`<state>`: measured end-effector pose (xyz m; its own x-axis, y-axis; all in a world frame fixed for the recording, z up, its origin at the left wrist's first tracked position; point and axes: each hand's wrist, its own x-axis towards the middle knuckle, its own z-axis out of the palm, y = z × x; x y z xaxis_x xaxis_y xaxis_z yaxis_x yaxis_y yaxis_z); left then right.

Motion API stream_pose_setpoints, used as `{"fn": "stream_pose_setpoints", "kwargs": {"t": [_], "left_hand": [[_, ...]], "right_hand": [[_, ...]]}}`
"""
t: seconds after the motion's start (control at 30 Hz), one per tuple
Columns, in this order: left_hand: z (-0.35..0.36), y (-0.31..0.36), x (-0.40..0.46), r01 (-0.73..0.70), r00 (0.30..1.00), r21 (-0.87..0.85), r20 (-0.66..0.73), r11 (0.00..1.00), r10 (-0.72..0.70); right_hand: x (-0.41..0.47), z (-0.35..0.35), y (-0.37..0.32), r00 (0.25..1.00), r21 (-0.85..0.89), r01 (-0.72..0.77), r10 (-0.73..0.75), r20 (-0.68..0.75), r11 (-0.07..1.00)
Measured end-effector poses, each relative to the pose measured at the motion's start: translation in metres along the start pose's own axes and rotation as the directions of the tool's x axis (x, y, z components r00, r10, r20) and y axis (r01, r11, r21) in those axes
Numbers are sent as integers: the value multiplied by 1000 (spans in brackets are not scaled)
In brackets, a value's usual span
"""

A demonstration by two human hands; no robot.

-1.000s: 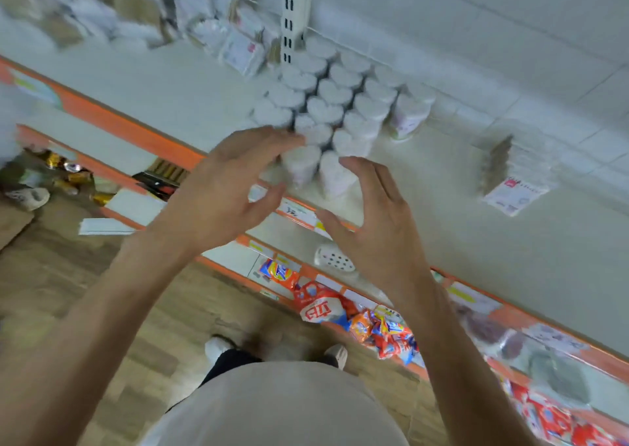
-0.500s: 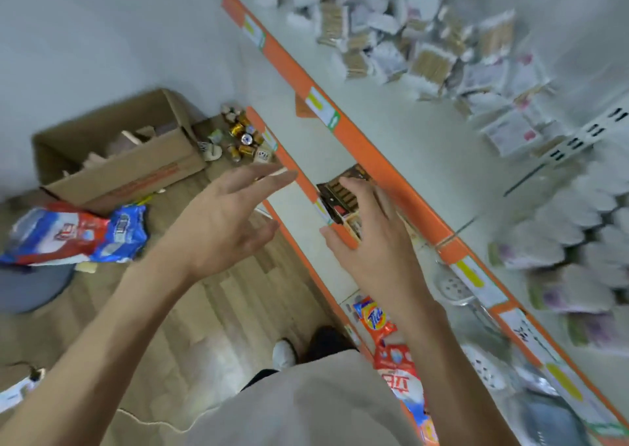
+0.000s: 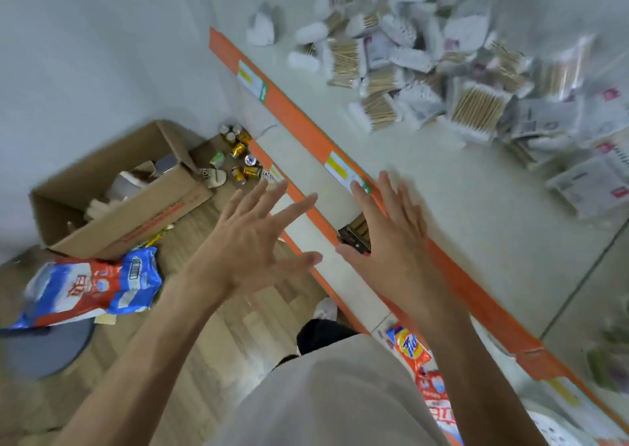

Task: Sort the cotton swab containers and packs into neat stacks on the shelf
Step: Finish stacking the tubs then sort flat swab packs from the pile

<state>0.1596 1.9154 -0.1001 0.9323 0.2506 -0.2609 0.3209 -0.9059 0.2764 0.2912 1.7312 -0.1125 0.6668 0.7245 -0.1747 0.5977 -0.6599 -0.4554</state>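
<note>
A loose heap of cotton swab packs (image 3: pixel 476 105) and white containers (image 3: pixel 408 57) lies at the far end of the white shelf (image 3: pixel 476 224), some packs showing wooden sticks. My left hand (image 3: pixel 252 241) hovers with spread, straight fingers in front of the shelf, holding nothing. My right hand (image 3: pixel 391 238) is also spread flat, over the shelf's orange front edge (image 3: pixel 306 129), empty. Both hands are well short of the heap.
A lower shelf (image 3: pixel 306 228) with its own orange edge carries a dark box (image 3: pixel 355 236). On the wooden floor stand an open cardboard box (image 3: pixel 119 204), several small cans (image 3: pixel 241 159) and a red-blue detergent bag (image 3: pixel 92 285). Orange detergent packets (image 3: pixel 412 350) lie lower right.
The view has swung left from the neat stacked containers to the unsorted heap. Both hands moved along with it and spread their fingers wider; they stay empty.
</note>
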Motion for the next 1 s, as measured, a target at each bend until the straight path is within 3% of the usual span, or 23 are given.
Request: {"fn": "stream_pose_setpoints", "kwargs": {"t": [0.23,0.4,0.63,0.8,0.9,1.0], "left_hand": [[-33,-17,94,-109,992,94,81,990,102],[-44,-37,131,-180,978,26,114,983,176],[-85,-89,205,-379,924,-30,-75,925,376],[-101,-95,288,-578,799,-21,-216,816,561],[-86,-90,320,-603,779,22,-197,798,595],[-72,-90,327,-620,736,25,-327,784,593]], "right_hand": [[66,-25,6,991,15,-137,137,4,991],[126,-25,12,963,85,-188,201,-180,978],[182,-9,-10,862,61,-391,388,-326,918],[196,-8,-25,791,122,-483,491,-364,867],[205,-3,-32,738,160,-525,541,-403,836],[214,2,-42,676,210,-547,575,-461,811]]}}
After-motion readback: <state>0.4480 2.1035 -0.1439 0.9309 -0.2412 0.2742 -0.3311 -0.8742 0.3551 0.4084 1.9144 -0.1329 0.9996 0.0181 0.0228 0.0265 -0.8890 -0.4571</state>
